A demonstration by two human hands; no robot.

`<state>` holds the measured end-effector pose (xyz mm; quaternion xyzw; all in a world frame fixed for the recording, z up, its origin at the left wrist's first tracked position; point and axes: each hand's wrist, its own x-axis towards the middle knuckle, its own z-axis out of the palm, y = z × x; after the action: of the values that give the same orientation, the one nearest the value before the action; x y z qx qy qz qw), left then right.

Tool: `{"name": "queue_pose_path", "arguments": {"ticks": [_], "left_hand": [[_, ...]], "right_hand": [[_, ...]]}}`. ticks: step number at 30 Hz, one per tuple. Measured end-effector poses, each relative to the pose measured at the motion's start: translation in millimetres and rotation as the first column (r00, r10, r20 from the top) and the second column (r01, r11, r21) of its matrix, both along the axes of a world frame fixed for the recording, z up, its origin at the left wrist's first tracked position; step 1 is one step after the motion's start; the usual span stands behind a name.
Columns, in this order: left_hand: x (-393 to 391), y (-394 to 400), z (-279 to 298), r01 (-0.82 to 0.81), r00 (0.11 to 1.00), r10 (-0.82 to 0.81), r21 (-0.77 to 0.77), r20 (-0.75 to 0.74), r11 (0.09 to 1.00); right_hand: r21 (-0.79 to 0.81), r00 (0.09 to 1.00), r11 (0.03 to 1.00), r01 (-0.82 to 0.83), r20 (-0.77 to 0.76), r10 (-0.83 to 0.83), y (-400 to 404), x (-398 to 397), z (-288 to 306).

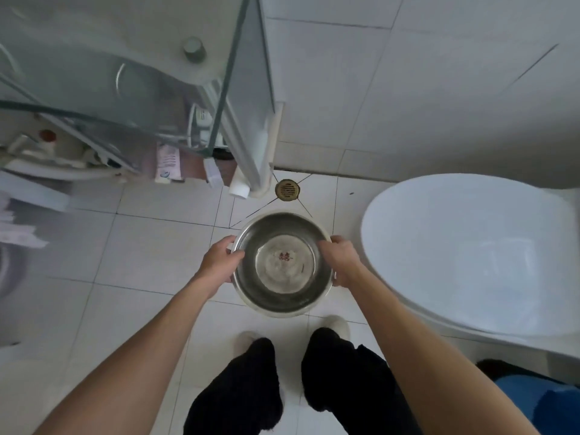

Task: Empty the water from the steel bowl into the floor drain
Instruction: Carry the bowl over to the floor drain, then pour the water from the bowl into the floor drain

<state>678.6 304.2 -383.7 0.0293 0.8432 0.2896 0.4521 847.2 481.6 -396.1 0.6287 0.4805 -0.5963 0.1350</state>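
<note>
Head view, I see both hands — left (219,262), right (340,262) — fingers gripping the bowl (282,265) rim, level, water inside, drain (286,189) just beyond.

Steel bowl (282,265) — shiny brushed metal; floor drain (286,189) — dull brassy metal; floor tiles (150,246) glossy white

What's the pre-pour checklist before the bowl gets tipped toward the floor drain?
1. Two-handed grip: left hand and right hand on opposite sides of the steel bowl rim: ok.
2. Bowl level, water inside: ok.
3. Floor drain uncovered: ok.
4. Bowl over the drain: not ok, the drain lies beyond its far rim.
5. Toilet clear of the pour path: ok.
6. Drain flows freely: cannot tell.
</note>
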Motion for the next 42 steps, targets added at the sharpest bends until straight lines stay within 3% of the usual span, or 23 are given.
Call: {"name": "queue_pose_path", "arguments": {"ticks": [11,21,31,42], "left_hand": [[-24,6,-152,-0.021,0.999,0.022,0.046,-0.034,0.999],[-63,42,-285,0.012,0.999,-0.009,0.097,-0.034,0.995],[-105,76,-358,0.071,0.996,-0.066,0.099,-0.053,0.992],[-138,107,-379,0.139,0.988,-0.132,0.085,-0.076,0.987]], "right_hand": [[0.034,0.982,0.981,-0.19,0.002,0.19,20,-32,-122],[0.057,0.978,0.977,-0.206,0.016,0.206,47,-63,-247],[0.044,0.992,0.991,-0.123,-0.003,0.124,72,-97,-322],[0.046,0.993,0.992,-0.121,0.021,0.12,100,-121,-344]]}}
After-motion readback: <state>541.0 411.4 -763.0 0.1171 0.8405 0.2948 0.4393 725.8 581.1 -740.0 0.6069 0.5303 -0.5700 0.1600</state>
